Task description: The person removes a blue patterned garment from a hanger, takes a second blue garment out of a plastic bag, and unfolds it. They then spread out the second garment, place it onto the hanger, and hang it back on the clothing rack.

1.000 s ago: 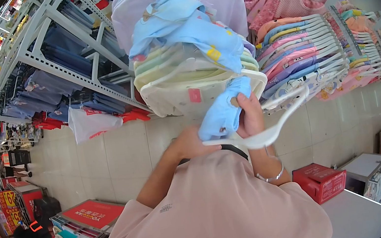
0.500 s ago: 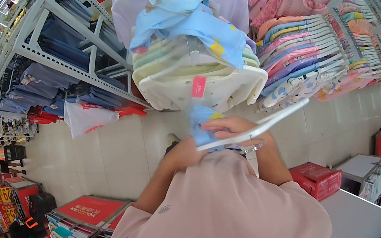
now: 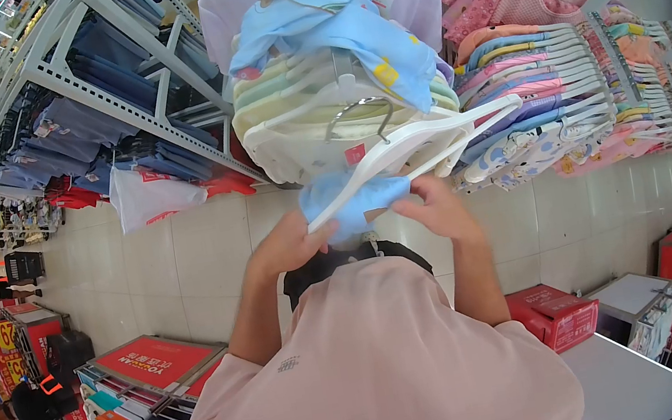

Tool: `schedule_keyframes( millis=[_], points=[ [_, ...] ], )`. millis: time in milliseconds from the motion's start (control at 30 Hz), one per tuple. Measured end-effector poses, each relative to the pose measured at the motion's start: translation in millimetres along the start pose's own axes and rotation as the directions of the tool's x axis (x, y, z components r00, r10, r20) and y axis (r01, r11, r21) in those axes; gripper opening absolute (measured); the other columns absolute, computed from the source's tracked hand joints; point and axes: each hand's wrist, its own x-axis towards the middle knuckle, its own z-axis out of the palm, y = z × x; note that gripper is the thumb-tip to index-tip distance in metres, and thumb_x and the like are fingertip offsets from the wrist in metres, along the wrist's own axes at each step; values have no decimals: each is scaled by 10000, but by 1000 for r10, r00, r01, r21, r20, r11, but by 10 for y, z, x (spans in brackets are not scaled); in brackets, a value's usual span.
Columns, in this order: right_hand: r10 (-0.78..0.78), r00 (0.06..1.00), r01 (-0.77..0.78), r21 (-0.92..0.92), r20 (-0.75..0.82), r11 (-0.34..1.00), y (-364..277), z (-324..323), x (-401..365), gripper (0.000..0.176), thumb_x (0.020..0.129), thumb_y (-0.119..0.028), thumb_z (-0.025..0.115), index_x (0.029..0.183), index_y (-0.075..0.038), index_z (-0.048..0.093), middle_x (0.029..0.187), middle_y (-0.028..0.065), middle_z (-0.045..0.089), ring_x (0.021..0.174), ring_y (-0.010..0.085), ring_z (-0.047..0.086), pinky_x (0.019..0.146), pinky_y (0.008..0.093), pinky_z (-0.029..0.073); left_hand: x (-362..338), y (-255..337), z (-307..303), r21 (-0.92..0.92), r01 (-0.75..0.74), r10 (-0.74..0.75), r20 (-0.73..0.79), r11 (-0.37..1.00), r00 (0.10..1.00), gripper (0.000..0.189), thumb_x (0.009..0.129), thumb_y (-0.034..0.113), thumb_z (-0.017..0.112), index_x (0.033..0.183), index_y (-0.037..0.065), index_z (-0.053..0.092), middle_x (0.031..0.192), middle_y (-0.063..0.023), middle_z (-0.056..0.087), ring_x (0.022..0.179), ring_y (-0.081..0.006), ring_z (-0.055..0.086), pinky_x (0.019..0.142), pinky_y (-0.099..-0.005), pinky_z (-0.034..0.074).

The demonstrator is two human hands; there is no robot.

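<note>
While the far left is taken up by a metal rack of dark blue jeans, a white item with red print hangs at that rack's near end, bag or garment, can't tell. Near left: red-topped display box.

Left hand: fingers clamped on the near-left end of a white hanger, blue cloth bunched at the same spot. Blue garment is between the two hands, just in front of the wearer's waist, partly behind the hanger. Hanger slants up toward far right, metal hook on top.

Beyond it, hung pale tops, with a second blue garment draped over them.

Right hand: fingers curved, at the blue garment's right edge; grip or just contact, can't tell.

Near right: red carton. Far right: rows of pastel clothes on white hangers.
</note>
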Motion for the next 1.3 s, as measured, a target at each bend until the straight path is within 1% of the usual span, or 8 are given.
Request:
schedule_keyframes(
  millis=[167, 767, 900, 1000, 1033, 1100, 1200, 1300],
  points=[
    [28, 998, -12, -301, 50, 953, -35, 42, 14, 268, 928, -192, 677, 1005, 62, 711, 774, 146, 693, 706, 157, 592, 688, 335, 499, -1, -35, -61, 31, 24, -24, -18, 999, 1000, 389, 980, 327, 623, 915, -53, 679, 667, -80, 660, 556, -166, 612, 553, -324, 494],
    [21, 1000, -23, -231, -13, 973, 139, -31, 62, 317, 983, -225, 629, 874, 69, 678, 625, -20, 530, 616, 76, 440, 548, 296, 399, 77, -64, -342, -74, 121, -114, 93, 990, 989, 432, 941, 411, 647, 1024, -12, 678, 701, -76, 698, 530, -95, 577, 467, -259, 432],
    [129, 990, -99, -379, 56, 920, 254, -101, 136, 345, 954, -236, 644, 819, 81, 647, 613, 96, 572, 591, 128, 489, 570, 341, 445, 244, -246, -473, 100, 213, -227, 161, 972, 961, 462, 927, 417, 661, 1076, -20, 677, 759, -91, 713, 550, -111, 613, 490, -250, 468],
    [130, 990, -100, -362, 58, 927, 245, -90, 147, 348, 954, -235, 639, 808, 80, 637, 621, 124, 569, 595, 137, 497, 581, 349, 449, 332, -453, -496, 69, 123, -134, 195, 990, 972, 447, 941, 420, 648, 1068, -7, 680, 845, -108, 729, 578, -111, 630, 502, -238, 479],
    [134, 990, -105, -385, 50, 917, 261, -105, 155, 344, 955, -232, 635, 810, 79, 636, 626, 129, 569, 600, 137, 501, 584, 347, 451, 374, -591, -478, -144, 141, -113, 186, 980, 976, 437, 956, 422, 622, 1055, 0, 681, 904, -123, 728, 628, -125, 642, 525, -249, 486],
    [113, 993, -93, -389, 28, 917, 286, -116, 156, 334, 959, -230, 628, 825, 76, 641, 642, 121, 584, 615, 132, 514, 591, 344, 453, 416, -740, -403, -539, 155, -78, 163, 828, 984, 430, 988, 427, 570, 1028, 15, 683, 1020, -152, 725, 726, -152, 668, 573, -270, 500],
    [73, 997, -72, -292, -6, 954, 374, -97, 183, 317, 971, -228, 613, 866, 68, 659, 686, 75, 624, 646, 115, 539, 600, 336, 458, 319, -697, -217, -938, 131, -256, 47, 322, 965, 423, 1027, 410, 477, 1067, 33, 663, 1069, -161, 690, 916, -222, 652, 725, -324, 526],
    [94, 994, -99, -82, -59, 992, 525, -34, 214, 300, 991, -224, 591, 908, 51, 676, 750, 15, 649, 678, 94, 547, 605, 320, 456, 628, -1603, 101, -976, 114, 279, 58, -188, 959, 463, 1034, 430, 437, 1207, 46, 630, 1040, -130, 707, 957, -308, 667, 852, -396, 521]
  ],
)
